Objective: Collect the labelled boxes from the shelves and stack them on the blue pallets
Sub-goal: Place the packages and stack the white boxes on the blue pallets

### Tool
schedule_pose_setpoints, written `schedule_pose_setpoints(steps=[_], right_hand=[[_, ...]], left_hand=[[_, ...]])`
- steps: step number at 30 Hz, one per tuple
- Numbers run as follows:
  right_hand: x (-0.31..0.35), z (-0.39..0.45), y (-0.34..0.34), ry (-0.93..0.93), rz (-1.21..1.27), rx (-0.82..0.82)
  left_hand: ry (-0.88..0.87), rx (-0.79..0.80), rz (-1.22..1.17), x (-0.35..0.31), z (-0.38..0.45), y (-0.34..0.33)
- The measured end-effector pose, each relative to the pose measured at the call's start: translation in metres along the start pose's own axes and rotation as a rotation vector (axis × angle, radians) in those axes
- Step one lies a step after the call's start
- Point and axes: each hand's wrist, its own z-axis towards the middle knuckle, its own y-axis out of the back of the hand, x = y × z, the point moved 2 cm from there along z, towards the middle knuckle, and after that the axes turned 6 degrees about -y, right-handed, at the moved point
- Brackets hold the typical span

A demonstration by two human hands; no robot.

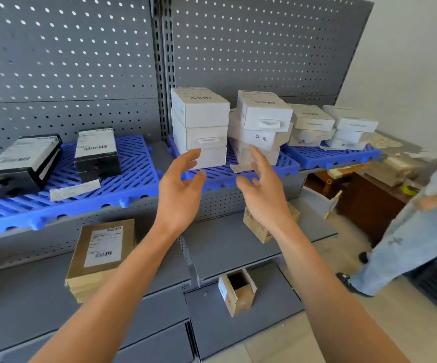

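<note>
Both hands (178,189) (264,189) spread, empty — box labels (201,97) unreadable.

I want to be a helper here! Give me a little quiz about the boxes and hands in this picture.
1. True or false: the left hand grips a box.
2. What colour are the boxes on the left pallet: A white, B black, C red?
3. Which box lies with its opening showing?

Key:
1. False; both it and the right hand are open, holding nothing.
2. B, black with white labels.
3. The small brown box on the lowest shelf.
</note>
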Motion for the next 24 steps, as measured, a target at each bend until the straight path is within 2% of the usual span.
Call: schedule_pose_setpoints(steps=[6, 13, 20, 24], right_hand=[[-0.011, -0.011, 0.036, -0.047, 0.017, -0.111], [-0.036, 0.025, 0.079, -0.016, -0.030, -0.148], [-0.047, 0.084, 0.107, 0.067, 0.041, -0.095], [-0.053, 0.119, 0.112, 0.133, 0.100, -0.021]], left_hand=[[-0.012, 0.065, -0.052, -0.014, -0.010, -0.025], [0.000, 0.089, -0.081, -0.026, 0.009, -0.072], [-0.037, -0.028, -0.043, -0.022, 0.037, -0.117], [-0.059, -0.152, -0.012, -0.021, 0.047, -0.134]])
